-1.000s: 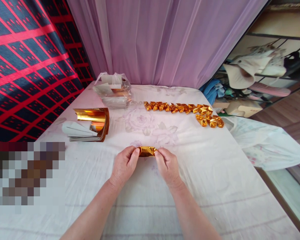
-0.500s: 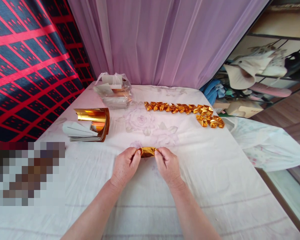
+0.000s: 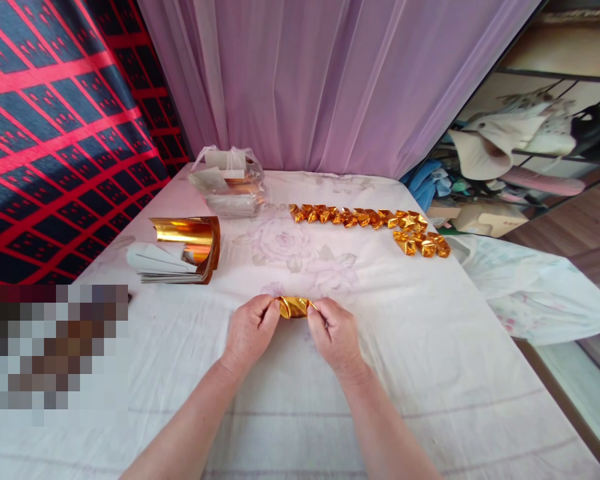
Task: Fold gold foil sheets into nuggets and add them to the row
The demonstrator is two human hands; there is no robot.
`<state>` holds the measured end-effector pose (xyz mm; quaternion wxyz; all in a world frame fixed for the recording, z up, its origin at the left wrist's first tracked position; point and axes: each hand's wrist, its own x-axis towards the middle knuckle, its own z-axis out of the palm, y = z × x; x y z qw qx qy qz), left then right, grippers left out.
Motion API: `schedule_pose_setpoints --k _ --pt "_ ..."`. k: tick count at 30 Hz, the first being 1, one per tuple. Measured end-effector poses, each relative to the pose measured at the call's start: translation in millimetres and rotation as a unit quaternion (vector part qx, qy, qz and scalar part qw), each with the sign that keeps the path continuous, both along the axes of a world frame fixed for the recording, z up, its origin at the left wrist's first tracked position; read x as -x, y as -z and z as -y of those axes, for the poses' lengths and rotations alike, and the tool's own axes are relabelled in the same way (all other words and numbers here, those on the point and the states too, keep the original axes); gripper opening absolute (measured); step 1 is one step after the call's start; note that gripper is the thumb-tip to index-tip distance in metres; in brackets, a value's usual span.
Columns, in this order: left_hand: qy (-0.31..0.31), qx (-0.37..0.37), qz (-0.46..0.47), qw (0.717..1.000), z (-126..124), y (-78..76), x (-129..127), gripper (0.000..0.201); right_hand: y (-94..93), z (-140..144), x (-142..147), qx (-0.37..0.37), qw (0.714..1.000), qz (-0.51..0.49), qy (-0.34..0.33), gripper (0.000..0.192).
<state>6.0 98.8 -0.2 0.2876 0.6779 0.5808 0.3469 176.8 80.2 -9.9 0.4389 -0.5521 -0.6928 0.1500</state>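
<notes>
Between my two hands is a small folded piece of gold foil paper, shiny, with slanting creases across its middle. My left hand pinches its left end between thumb and fingers. On the other end, my right hand is closed in the same kind of pinch. The ends of the foil are hidden under the fingers. Beyond my hands lies a row of folded gold foil pieces, with several more in a shorter row in front of its right end.
A curled stack of gold foil sheets with white backs lies at left. Behind it stands a clear plastic bag holding more sheets. The flowered tablecloth covers the table; a purple curtain hangs behind. Shelves with hats are at right.
The foil between my hands has turned a little, and its creases now run aslant where it looked flatter before. Both hands keep their pinch and have hardly shifted.
</notes>
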Motion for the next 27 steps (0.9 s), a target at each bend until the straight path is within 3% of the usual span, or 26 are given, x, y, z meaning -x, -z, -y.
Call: schedule_pose_setpoints --k 16,23,27 --pt "0.034 0.033 0.074 0.996 -1 -3.6 3 0.034 -4.2 -2 -2 0.035 0.998 -0.043 -0.006 0.035" --pt "0.009 0.071 0.1 0.992 0 0.3 5 0.038 4.1 -9 -21 0.108 0.976 -0.002 0.19 0.041" --pt "0.008 0.071 0.081 0.994 -1 3.4 5 0.038 3.8 -12 -28 0.146 0.956 0.076 0.242 0.044"
